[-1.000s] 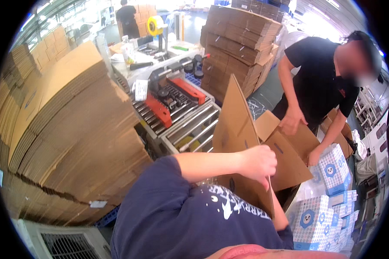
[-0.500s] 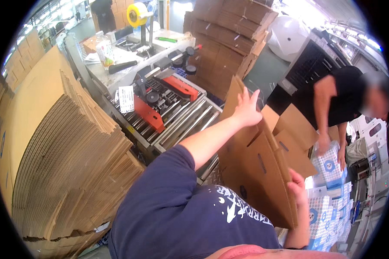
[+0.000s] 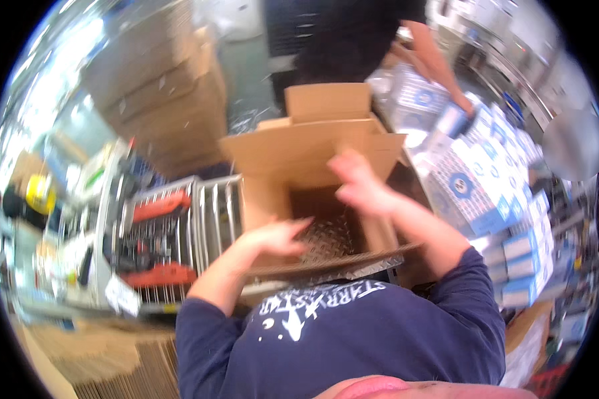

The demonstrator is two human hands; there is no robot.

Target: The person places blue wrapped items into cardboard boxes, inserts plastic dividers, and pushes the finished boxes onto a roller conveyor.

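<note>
A brown cardboard box (image 3: 266,159) stands unfolded in front of me, with flaps raised at the far side. Diamond-pattern metal plate (image 3: 326,241) shows through the bottom of it. My left hand (image 3: 279,238) reaches over the near left part of the box, fingers stretched out and holding nothing. Above the box's right half is my right hand (image 3: 365,185), somewhat blurred, with thumb and fingers apart and nothing in them. Whether either hand touches the cardboard I cannot tell.
Left of the box lies a roller conveyor (image 3: 216,209) with red guides (image 3: 160,276). White-and-blue packages (image 3: 469,183) are piled at the right, where a co-worker's arm (image 3: 439,63) reaches in. Stacked cardboard (image 3: 160,100) stands behind; flat cardboard sheets (image 3: 126,366) lie at lower left.
My view has swung to the right. The flattened carton I gripped at its edges is now an opened box, set down beside the conveyor. Both hands have let go of its edges.
</note>
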